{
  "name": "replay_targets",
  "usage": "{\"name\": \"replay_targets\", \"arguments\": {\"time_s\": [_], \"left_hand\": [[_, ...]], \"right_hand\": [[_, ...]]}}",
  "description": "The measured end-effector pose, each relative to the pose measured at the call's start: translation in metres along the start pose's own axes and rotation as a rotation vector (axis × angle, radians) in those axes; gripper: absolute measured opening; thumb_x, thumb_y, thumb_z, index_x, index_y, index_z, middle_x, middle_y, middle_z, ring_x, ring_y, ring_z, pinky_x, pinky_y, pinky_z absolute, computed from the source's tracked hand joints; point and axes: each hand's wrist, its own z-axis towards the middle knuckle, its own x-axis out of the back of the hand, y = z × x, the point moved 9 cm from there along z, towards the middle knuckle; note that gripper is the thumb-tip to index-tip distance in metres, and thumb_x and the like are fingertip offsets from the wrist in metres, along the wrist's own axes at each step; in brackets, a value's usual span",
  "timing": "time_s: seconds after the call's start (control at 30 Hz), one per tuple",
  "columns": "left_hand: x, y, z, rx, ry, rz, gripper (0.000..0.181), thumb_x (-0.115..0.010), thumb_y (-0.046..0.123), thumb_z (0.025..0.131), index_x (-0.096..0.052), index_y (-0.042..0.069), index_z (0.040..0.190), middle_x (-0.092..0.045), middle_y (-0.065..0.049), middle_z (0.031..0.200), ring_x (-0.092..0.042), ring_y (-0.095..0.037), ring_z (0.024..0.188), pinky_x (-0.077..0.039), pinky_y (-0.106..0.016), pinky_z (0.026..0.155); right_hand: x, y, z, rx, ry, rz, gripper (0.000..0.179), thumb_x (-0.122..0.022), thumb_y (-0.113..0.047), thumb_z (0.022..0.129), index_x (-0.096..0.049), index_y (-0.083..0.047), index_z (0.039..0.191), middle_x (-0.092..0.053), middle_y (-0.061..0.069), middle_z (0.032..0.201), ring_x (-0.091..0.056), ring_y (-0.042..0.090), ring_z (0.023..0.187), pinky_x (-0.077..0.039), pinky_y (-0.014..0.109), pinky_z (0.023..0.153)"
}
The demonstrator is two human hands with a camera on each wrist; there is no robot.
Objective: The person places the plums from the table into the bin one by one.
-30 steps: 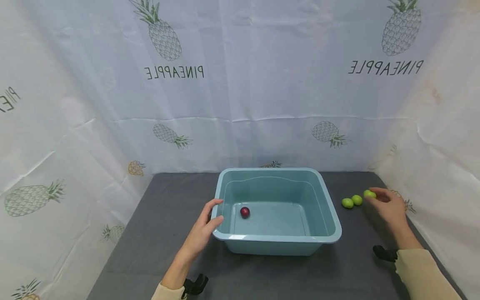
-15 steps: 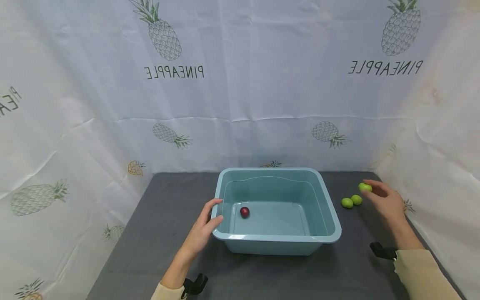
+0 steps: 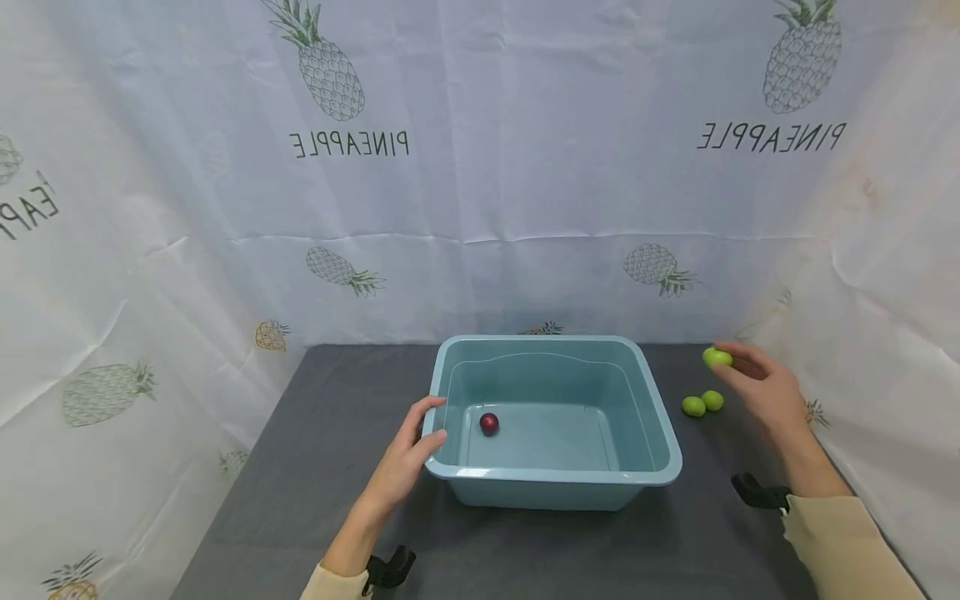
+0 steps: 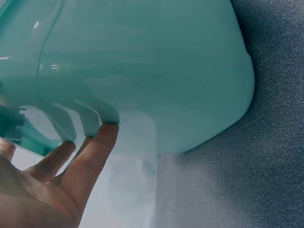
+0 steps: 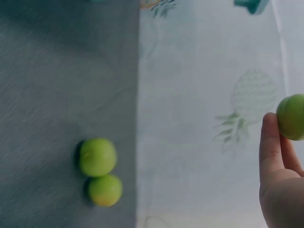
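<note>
A light blue plastic basin [image 3: 555, 477] stands mid-table in the head view. My left hand [image 3: 393, 475] grips its left rim, thumb over the edge; the left wrist view shows fingers [image 4: 90, 161] against the outer wall. Inside the basin, toward the left, lies a small dark red round fruit [image 3: 489, 424]. To the right of the basin my right hand [image 3: 767, 392] pinches a green plum [image 3: 717, 358] between thumb and fingertips, raised above the table. Two more green plums, one [image 5: 98, 157] beside the other [image 5: 105, 190], rest on the cloth below that hand.
Dark grey cloth [image 3: 277, 467] covers the table. White curtains printed with pineapples [image 3: 330, 79] hang behind it and along both sides. The right forearm is close to the right-hand curtain [image 3: 892, 375].
My right hand has lifted the green plum off the table and carried it up and slightly left, away from the other two. The left hand and basin have stayed in place.
</note>
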Motion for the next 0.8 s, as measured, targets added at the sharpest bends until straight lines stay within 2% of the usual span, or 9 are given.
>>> {"name": "replay_targets", "arguments": {"time_s": [0.07,0.3,0.6,0.8], "left_hand": [[0.0,0.0,0.0,0.002,0.003,0.0,0.044,-0.052,0.022,0.106,-0.042,0.026,0.148,-0.028,-0.014,0.161,-0.037,-0.039,0.14,-0.033,-0.062,0.108],[0.0,0.002,0.0,-0.013,0.002,0.01,0.045,-0.052,0.023,0.106,-0.041,0.025,0.149,-0.028,-0.014,0.161,-0.036,-0.039,0.14,-0.033,-0.063,0.108],[0.0,0.002,-0.001,0.002,0.002,0.012,0.044,-0.052,0.022,0.106,-0.041,0.026,0.148,-0.028,-0.014,0.16,-0.036,-0.039,0.14,-0.031,-0.064,0.109],[0.0,0.001,0.0,0.001,0.0,0.01,0.044,-0.052,0.023,0.106,-0.041,0.025,0.149,-0.027,-0.014,0.161,-0.035,-0.04,0.141,-0.031,-0.066,0.109]], "right_hand": [[-0.004,-0.009,0.0,0.022,-0.015,0.03,0.046,-0.069,-0.017,0.098,-0.058,-0.003,0.14,-0.056,-0.02,0.123,-0.051,-0.006,0.112,-0.04,0.008,0.085],[-0.019,-0.043,-0.003,0.145,-0.088,0.305,0.036,-0.068,0.001,0.095,-0.063,0.003,0.131,-0.064,-0.009,0.12,-0.06,0.002,0.112,-0.046,0.011,0.087],[-0.034,-0.064,-0.004,0.157,-0.122,0.389,0.033,-0.066,0.003,0.095,-0.067,-0.003,0.128,-0.064,-0.001,0.124,-0.063,0.003,0.11,-0.048,0.014,0.087],[-0.042,-0.078,-0.005,0.176,-0.14,0.341,0.034,-0.066,0.003,0.096,-0.064,0.001,0.13,-0.061,-0.003,0.127,-0.062,0.002,0.113,-0.048,0.014,0.088]]}}
